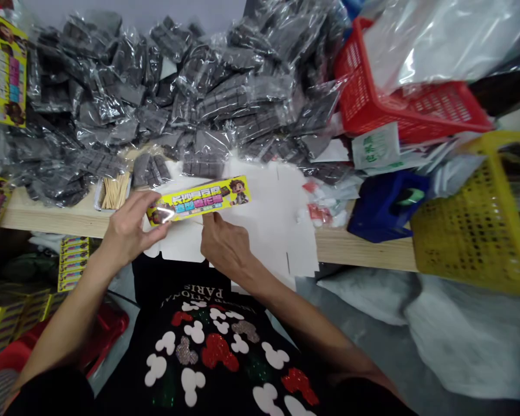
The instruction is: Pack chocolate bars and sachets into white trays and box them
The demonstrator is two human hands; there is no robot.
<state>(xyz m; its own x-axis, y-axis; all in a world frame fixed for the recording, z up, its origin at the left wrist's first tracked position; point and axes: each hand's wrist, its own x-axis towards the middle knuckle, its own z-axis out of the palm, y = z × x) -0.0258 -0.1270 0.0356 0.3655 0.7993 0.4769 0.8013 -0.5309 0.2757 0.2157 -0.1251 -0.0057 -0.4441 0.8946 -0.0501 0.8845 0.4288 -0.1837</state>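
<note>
Yellow box (pixel 199 201) was the thing in both hands' reach, sitting to the right of the toothpick tray (pixel 114 193), which I'll use as the landmark for everything. It was a long skinny box, printed face up toward the camera, white cardboard (pixel 268 222) spread out under it and further right of the tray.

So, the spatial bit: the long axis ran mostly sideways, away from the tray, with a slight tilt so the far-right end sat higher in view than the end near the tray. Cartoon figure at the far end, lettering right way up for the wearer.

Left hand (pixel 132 225) was the nearer one to the tray, just below and right of it. It had the tray-side end of the box, thumb and fingers parted only about as much as the box needed. Box lay off to the right of that hand.

Right hand (pixel 225 240) was further right of the tray, mostly curled, index finger up at the lower long edge around the middle. Couldn't tell if that fingertip pressed the edge or went behind it, or whether the curled fingers gripped anything.

Bagged dark blocks (pixel 247 92) were heaped beyond the tray.
</note>
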